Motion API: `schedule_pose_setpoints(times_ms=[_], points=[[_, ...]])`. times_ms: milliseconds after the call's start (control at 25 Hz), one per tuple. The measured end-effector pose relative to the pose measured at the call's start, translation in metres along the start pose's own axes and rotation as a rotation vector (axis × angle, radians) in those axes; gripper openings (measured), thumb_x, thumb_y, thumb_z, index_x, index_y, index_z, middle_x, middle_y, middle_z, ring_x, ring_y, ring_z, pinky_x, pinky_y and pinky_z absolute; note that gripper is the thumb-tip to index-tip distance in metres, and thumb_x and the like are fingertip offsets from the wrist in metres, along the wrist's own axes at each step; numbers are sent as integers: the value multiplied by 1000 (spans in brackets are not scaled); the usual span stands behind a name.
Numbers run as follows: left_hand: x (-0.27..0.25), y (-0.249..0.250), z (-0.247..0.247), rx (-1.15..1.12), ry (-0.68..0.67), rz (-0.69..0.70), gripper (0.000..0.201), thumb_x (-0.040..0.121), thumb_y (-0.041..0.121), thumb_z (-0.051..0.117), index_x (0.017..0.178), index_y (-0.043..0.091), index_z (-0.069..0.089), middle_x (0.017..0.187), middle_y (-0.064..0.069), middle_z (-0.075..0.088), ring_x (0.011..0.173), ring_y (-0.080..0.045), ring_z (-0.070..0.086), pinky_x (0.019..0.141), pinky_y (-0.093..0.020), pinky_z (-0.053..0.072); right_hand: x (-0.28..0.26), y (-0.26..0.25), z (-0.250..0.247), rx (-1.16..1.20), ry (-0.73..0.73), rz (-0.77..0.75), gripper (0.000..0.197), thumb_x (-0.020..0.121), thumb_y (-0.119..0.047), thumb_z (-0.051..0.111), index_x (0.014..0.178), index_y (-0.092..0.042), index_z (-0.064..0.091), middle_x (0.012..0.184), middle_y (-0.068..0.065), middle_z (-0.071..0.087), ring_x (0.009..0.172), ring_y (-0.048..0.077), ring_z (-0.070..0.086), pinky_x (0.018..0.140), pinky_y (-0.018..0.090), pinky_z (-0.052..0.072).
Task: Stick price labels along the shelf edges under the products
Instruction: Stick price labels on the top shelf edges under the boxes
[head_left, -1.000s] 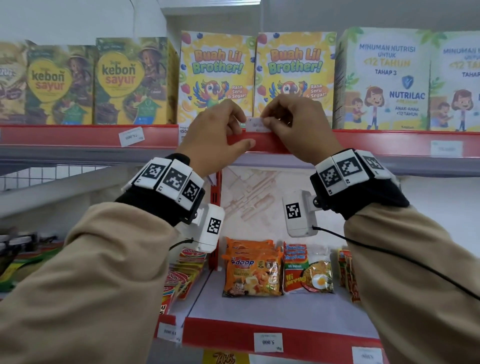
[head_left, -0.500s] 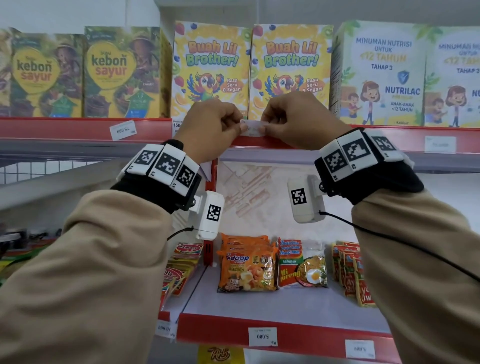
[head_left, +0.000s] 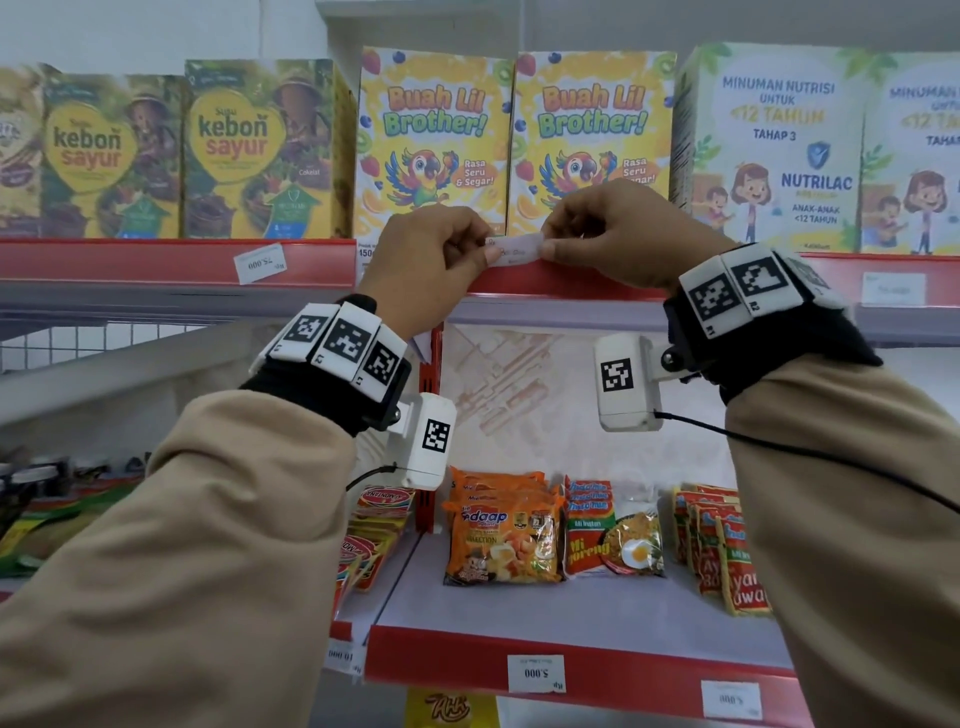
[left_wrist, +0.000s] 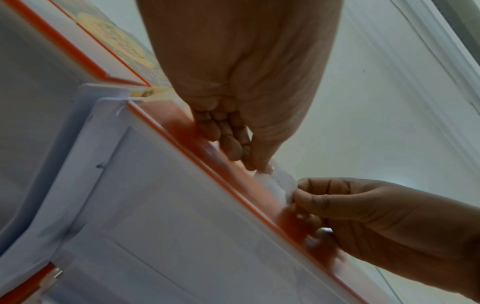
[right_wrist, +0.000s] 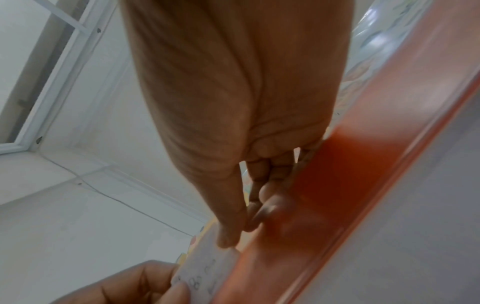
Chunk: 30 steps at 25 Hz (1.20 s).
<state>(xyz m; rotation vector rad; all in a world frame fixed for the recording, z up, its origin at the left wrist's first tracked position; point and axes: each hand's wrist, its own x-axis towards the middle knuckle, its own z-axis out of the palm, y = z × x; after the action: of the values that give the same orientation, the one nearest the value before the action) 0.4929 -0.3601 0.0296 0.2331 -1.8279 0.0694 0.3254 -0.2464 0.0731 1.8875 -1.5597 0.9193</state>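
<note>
A small white price label (head_left: 516, 250) is held level just above the red edge strip (head_left: 561, 283) of the upper shelf, below the two yellow "Buah Lil Brother!" boxes (head_left: 434, 140). My left hand (head_left: 441, 260) pinches its left end with thumb and fingers. My right hand (head_left: 597, 234) pinches its right end. In the left wrist view the label (left_wrist: 275, 185) hangs between both hands beside the strip (left_wrist: 233, 170). Faint print shows on the label (right_wrist: 205, 275) in the right wrist view.
Labels are stuck on the upper strip at the left (head_left: 258, 263) and right (head_left: 893, 287). Green "kebon sayur" boxes (head_left: 234, 150) and Nutrilac boxes (head_left: 774, 150) flank the yellow ones. Noodle packets (head_left: 501, 535) lie on the lower shelf, whose red edge carries labels (head_left: 535, 673).
Both hands have stayed at the shelf edge with the label between them. The label sits slightly higher against the strip, and the head view has drifted a little.
</note>
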Motion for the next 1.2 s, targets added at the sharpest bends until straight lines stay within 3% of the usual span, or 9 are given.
schedule_pose_setpoints(times_ms=[200,320,440,560,680,1000,1080,1200], points=[[0,-1,0,-2,-5,-8,16,90,17,65,100,5,68,83,-4,59,71,-15,53,70,-19,44,1,-2,4,-104,-55,-1,15,86,-24,69,95,-12,68,81,-1,58,62,-1,46,49,-1,32],[-1,0,-2,21,-14,-5,18,90,19,65,101,5,68,85,-3,59,73,-16,53,73,-23,45,2,-4,2,-157,-80,18,13,86,-25,69,93,-14,68,72,-10,55,63,-2,47,48,-3,31],[1,1,-3,52,-45,-7,20,91,19,63,102,4,68,84,-2,59,75,-16,52,72,-22,41,1,-7,0,-195,-76,19,14,83,-28,71,89,-16,69,68,-13,55,62,-2,48,50,3,34],[4,2,-4,95,-89,-10,19,92,20,61,101,5,68,81,1,58,75,-14,51,69,-19,37,-2,-7,0,-123,-40,26,21,82,-28,72,99,-19,64,70,-8,55,63,0,48,56,15,35],[5,2,-6,83,-108,-17,18,92,20,62,99,5,69,80,-2,61,72,-15,51,66,-17,39,-3,-6,3,-77,-45,27,19,85,-24,70,101,-18,64,69,-6,54,60,2,47,56,16,35],[5,2,-13,114,-127,38,12,89,19,65,95,10,70,77,1,62,73,-17,59,77,-30,51,-2,-8,3,-164,-86,20,15,89,-27,65,98,-15,65,71,-10,45,75,15,44,58,20,34],[6,2,-14,142,-151,53,13,90,20,65,95,9,69,78,1,63,75,-21,62,77,-32,52,-1,-9,2,-168,-101,29,16,89,-28,64,100,-15,66,71,-10,45,77,16,44,63,26,33],[11,2,-16,241,-205,75,16,92,26,61,96,12,69,83,0,61,76,-19,58,78,-30,48,-1,-11,1,-171,-106,35,16,90,-28,64,100,-16,66,72,-10,46,74,15,44,68,25,33]])
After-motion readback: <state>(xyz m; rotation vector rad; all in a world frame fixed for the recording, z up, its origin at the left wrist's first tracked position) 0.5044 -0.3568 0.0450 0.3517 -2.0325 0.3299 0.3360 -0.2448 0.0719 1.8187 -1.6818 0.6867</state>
